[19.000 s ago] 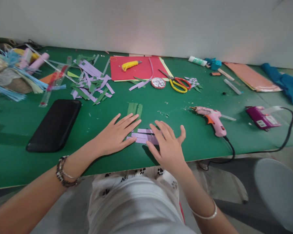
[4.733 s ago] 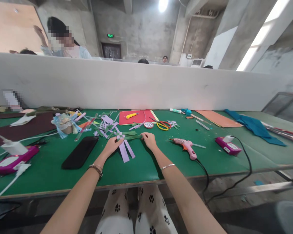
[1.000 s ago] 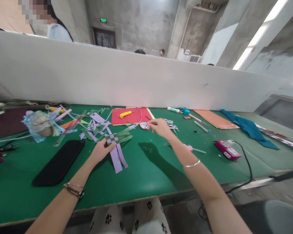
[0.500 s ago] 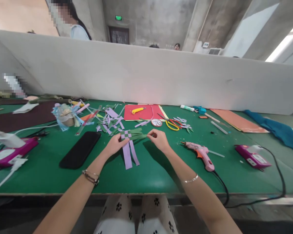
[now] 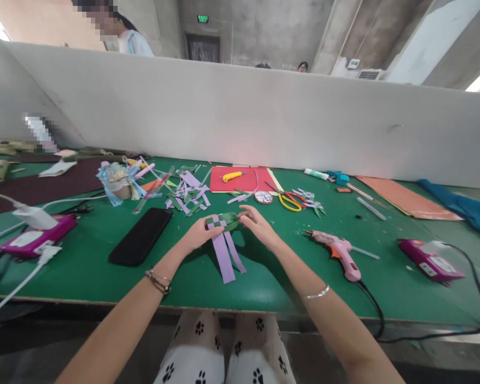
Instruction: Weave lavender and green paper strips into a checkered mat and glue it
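Note:
A woven piece of purple and green paper strips (image 5: 224, 253) is held above the green table, its purple ends hanging toward me. My left hand (image 5: 201, 234) is closed on the checkered woven part, thumb on top. At the right end of the piece, my right hand (image 5: 258, 224) pinches the green strips (image 5: 229, 220), which curve up and back in a loop. The exact contact of the right fingertips is partly hidden. Beyond the hands lies a pile of loose purple and green strips (image 5: 190, 192).
A black phone (image 5: 141, 236) lies left of my hands. To the right are a pink glue gun (image 5: 336, 249) and a magenta power strip (image 5: 430, 258). Yellow-handled scissors (image 5: 290, 202), a red sheet (image 5: 240, 184) with a yellow cutter (image 5: 232, 176), and a white partition (image 5: 240, 117) are behind.
The green strips, stretched out flat to the right before, are now bent into a loop. My right hand has come closer to my left. The view has shifted slightly.

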Demonstrator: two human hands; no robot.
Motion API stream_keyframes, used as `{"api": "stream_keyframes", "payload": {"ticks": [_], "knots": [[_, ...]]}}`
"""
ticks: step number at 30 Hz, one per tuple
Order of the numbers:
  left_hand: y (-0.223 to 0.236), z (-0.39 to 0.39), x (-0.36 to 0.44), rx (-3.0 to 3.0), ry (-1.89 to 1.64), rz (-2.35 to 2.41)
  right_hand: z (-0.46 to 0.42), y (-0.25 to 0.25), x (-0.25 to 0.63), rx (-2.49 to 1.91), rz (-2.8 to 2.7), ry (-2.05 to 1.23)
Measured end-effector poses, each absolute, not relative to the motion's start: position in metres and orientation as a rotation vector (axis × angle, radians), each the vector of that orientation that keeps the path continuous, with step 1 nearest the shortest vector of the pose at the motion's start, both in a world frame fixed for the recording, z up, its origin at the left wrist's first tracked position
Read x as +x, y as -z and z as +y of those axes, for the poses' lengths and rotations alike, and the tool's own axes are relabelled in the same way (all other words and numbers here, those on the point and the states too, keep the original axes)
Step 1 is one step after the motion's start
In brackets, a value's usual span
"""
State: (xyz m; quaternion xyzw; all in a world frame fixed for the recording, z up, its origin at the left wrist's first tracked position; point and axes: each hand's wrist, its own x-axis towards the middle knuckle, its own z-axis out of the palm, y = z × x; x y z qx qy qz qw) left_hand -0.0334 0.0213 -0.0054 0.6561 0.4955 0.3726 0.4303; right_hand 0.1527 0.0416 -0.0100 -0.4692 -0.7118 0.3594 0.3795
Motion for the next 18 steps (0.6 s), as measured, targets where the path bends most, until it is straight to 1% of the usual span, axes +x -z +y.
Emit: {"api": "stream_keyframes", "payload": {"ticks": [2,7,12,15,18], "knots": [[0.004,0.021,-0.033,1.647,-0.912,1.23,0.041,0.01,0.154,-1.13,-1.885,-0.995],[0.002,0.019,-0.033,1.675,-0.86,1.206,0.035,0.004,0.153,-1.02,-2.12,-0.884],[0.005,0.019,-0.033,1.693,-0.825,1.179,0.031,0.001,0.148,-1.138,-2.214,-0.824],[0.004,0.021,-0.031,1.675,-0.881,1.163,0.03,-0.001,0.148,-1.189,-2.219,-0.816],[0.004,0.023,-0.031,1.633,-1.019,1.178,0.027,-0.004,0.146,-1.251,-2.22,-0.797]]}}
